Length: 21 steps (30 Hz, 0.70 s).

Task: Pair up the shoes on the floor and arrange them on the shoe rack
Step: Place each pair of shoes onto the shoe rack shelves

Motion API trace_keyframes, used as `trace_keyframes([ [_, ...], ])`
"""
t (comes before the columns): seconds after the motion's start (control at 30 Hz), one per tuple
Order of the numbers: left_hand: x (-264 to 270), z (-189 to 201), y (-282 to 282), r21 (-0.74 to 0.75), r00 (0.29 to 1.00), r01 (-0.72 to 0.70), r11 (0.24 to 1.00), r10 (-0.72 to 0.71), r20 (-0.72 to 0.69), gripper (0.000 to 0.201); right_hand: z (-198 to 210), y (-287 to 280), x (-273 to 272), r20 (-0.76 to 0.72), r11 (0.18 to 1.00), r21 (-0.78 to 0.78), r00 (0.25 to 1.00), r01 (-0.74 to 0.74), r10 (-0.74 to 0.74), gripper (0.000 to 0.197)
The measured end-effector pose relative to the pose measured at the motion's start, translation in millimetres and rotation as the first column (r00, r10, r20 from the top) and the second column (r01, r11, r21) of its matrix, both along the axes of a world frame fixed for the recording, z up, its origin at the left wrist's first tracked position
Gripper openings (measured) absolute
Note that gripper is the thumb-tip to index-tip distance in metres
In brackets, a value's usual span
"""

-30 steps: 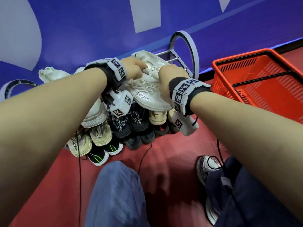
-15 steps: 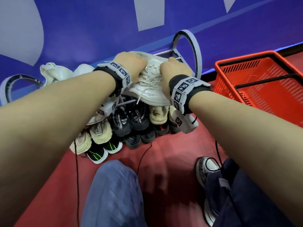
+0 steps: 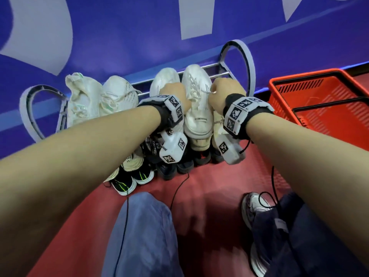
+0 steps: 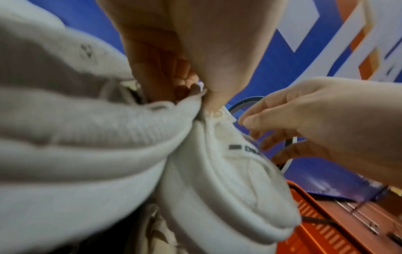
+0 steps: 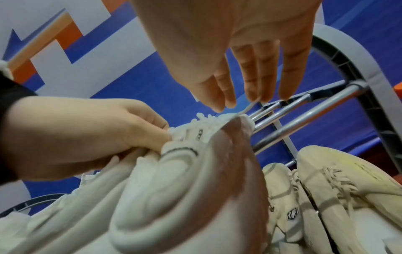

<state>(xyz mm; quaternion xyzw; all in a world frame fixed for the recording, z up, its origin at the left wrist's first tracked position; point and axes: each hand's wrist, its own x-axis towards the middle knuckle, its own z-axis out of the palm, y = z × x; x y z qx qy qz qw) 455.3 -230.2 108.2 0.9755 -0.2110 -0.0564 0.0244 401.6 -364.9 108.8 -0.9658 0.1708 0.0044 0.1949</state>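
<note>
Atop the rack [image 3: 247, 62], left hand [image 3: 173, 92] pinches a white sneaker [image 4: 87, 120], right hand [image 3: 225, 90] pinches a lace [image 5: 248, 108].

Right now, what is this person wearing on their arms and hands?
Both forearms are bare, with no sleeves, and the left hand and right hand wear no gloves. Each wrist carries a black wristband topped with white blocks printed with black-and-white square codes. A white plastic box with the same codes hangs under each wrist, and thin black cables trail from them.

white sneaker [image 4: 230, 180], side lettering beginning "De"
</note>
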Motion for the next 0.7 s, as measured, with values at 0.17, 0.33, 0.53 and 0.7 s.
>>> trace_keyframes([
  [0.17,0.9,7.1,15.9,-0.179,0.988,-0.149,0.972,0.138,-0.076,0.043,-3.3,9.7,-8.5,-0.048,0.992,0.106,0.997,0.065,-0.061,0.036],
  [0.33,9.5,8.7,47.7,-0.199,0.927,-0.375,0.905,0.371,-0.059,0.063,-1.9,20.4,-11.9,-0.186,0.972,0.178,0.975,0.153,-0.119,0.040],
  [0.53,1.6,-7.7,55.8,-0.156,0.926,-0.374,0.914,0.359,-0.112,0.043,-9.0,18.8,-9.7,-0.264,0.975,0.224,0.963,0.007,0.054,0.031],
  [0.7,-0.2,-1.3,53.6,-0.388,0.898,-0.421,0.820,0.317,-0.304,0.027,3.5,-3.9,-5.8,-0.094,0.993,-0.041,0.989,0.110,-0.114,0.028],
])
